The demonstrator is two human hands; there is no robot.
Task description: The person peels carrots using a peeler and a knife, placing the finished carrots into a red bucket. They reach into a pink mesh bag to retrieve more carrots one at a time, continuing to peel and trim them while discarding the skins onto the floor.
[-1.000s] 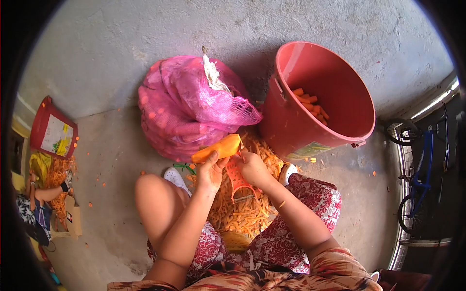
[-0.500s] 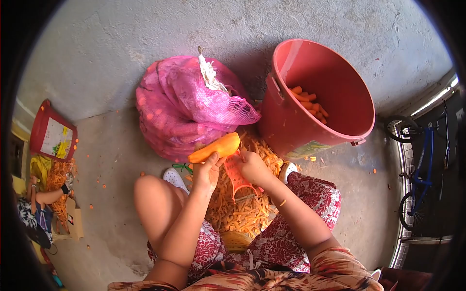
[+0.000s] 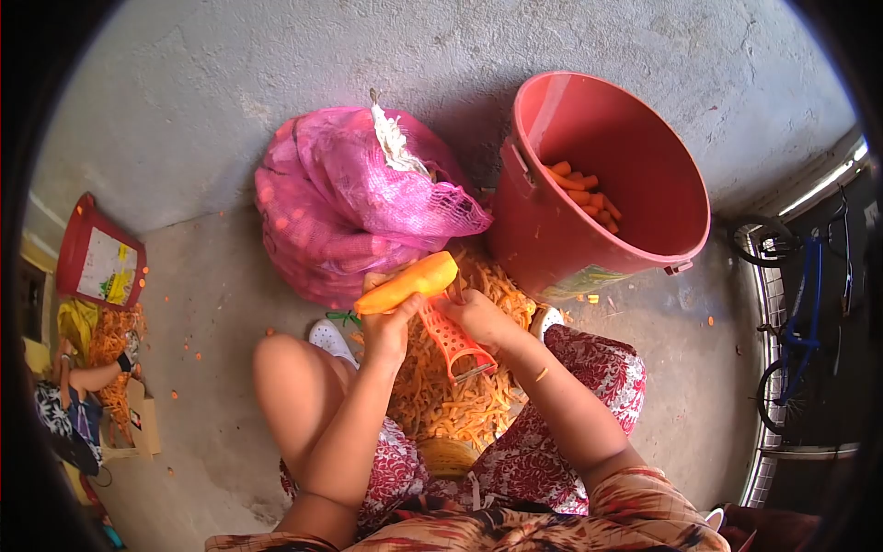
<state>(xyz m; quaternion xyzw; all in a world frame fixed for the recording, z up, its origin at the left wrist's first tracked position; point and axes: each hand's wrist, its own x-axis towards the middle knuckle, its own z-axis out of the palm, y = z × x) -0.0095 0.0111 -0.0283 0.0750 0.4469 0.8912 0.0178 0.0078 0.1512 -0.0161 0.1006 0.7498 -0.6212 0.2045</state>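
A thick, smooth orange carrot (image 3: 407, 283) is gripped by my left hand (image 3: 391, 328), its wide end pointing up and right. My right hand (image 3: 478, 317) is closed beside that end, around the top of an orange perforated peeler (image 3: 452, 345). The peeler hangs down toward my lap, its metal blade at the lower end. Below both hands lies a heap of orange peelings (image 3: 451, 400) between my legs.
A pink mesh sack (image 3: 340, 202) full of carrots stands by the wall. Right of it, a large red bin (image 3: 635, 175) holds peeled carrots. At far left are another red bin (image 3: 78, 248), more peelings and a person (image 3: 87, 377). A blue bicycle (image 3: 802, 331) stands at far right.
The peeler has swung slightly right and its blade end now shows more clearly. The carrot has turned slightly in my left hand, and my right hand has shifted a little.
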